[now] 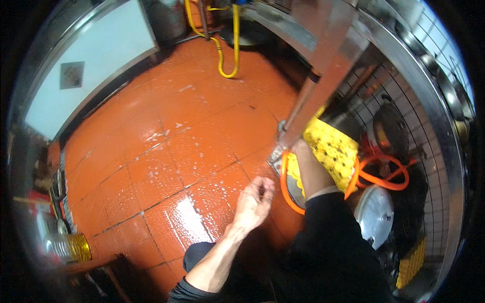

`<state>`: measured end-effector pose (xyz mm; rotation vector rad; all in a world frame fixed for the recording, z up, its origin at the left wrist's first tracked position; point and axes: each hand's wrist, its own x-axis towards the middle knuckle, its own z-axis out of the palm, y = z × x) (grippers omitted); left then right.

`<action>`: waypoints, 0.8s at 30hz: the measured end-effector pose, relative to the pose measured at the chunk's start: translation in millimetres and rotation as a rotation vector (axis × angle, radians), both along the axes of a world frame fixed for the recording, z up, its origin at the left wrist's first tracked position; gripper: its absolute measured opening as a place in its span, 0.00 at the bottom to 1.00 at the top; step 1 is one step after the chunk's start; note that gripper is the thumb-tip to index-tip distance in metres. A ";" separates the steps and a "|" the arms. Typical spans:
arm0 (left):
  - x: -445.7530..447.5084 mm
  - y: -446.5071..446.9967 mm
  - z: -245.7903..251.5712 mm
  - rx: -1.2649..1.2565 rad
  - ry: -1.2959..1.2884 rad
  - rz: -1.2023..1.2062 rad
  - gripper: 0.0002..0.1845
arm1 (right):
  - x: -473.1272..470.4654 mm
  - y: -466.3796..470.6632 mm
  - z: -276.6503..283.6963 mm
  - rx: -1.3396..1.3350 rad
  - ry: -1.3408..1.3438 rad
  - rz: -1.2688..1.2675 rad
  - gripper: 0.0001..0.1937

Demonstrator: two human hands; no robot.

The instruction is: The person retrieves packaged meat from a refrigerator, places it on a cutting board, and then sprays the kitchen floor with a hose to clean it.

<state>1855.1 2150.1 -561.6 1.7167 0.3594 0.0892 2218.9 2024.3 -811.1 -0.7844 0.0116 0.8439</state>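
My left hand (253,204) hangs over the wet orange-tiled floor (182,151) with its fingers curled and thumb near the fingertips; nothing shows in it. Reaching under the metal table, my right hand (301,149) is beside the table's leg (314,102), its fingers hidden behind it. A yellow perforated plastic mat or crate (331,147), spotted with dark holes, is next to my right wrist. An orange hose (284,185) loops around by my right forearm, with more coils to the right. A round metal lid (375,216) lies right of my sleeve.
A yellow hose (238,41) hangs to the floor at the top, near a dark wok (246,38). A white panel with a vent (72,75) stands at upper left. An oil bottle (70,248) lies at lower left. A pot (390,128) and metal shelf edge (428,72) are at right.
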 end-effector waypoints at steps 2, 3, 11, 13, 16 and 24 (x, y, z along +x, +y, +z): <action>-7.1 7.5 2.0 0.091 0.111 -0.002 0.08 | -11.5 23.8 5.4 -0.043 0.116 -0.102 0.17; -7.6 10.0 3.1 0.100 0.119 0.006 0.08 | -12.8 29.0 15.3 -0.075 0.106 -0.084 0.16; 8.1 -1.4 -14.6 0.111 0.052 -0.042 0.07 | -56.5 9.9 152.0 -0.442 -0.161 -0.306 0.09; 19.2 -19.7 -10.5 0.082 0.091 -0.126 0.08 | -66.2 -33.8 180.8 -0.464 -0.148 -0.423 0.06; 25.6 -19.2 -24.6 0.060 0.072 -0.130 0.08 | -136.5 -32.0 243.1 -0.298 -0.352 -0.299 0.07; 52.0 -45.9 -38.8 0.052 0.060 -0.119 0.08 | -195.7 -75.5 243.7 -0.336 -0.823 -0.117 0.11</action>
